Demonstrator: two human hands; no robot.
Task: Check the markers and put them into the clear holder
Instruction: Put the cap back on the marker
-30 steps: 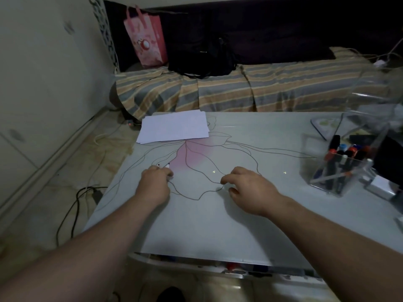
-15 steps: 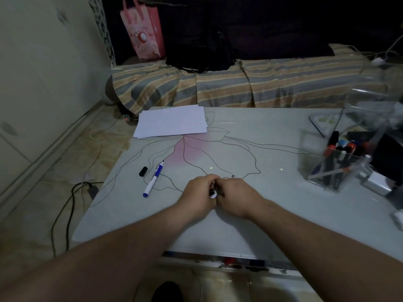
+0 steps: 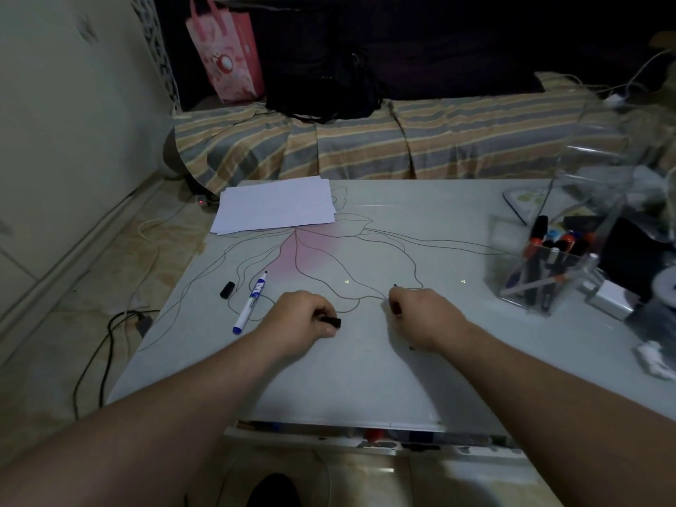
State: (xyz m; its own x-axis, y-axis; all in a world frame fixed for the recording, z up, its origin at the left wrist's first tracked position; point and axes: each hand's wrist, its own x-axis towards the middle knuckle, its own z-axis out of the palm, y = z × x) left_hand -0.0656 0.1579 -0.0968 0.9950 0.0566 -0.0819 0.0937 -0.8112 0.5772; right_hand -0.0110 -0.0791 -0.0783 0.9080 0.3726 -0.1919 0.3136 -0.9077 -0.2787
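Note:
My left hand (image 3: 301, 318) grips a small black cap (image 3: 332, 321) that sticks out to the right of its fingers. My right hand (image 3: 420, 316) is curled round a dark marker (image 3: 395, 286); only its tip above the knuckles and its tail below the palm show. An uncapped white-and-blue marker (image 3: 251, 301) lies on the table left of my left hand, with a loose black cap (image 3: 227, 289) beside it. The clear holder (image 3: 512, 287) stands at the right and holds several markers with black, red, orange and blue caps.
A stack of white paper (image 3: 276, 206) lies at the table's far left. The pale table top (image 3: 365, 378) carries a drawn flower outline. Clutter with a white box (image 3: 609, 298) sits beyond the holder. A striped bed (image 3: 365, 144) runs behind the table; cables (image 3: 106, 345) lie on the floor.
My hands were joined over one marker half a second ago; now they have pulled apart, the cap in my left and the marker body in my right.

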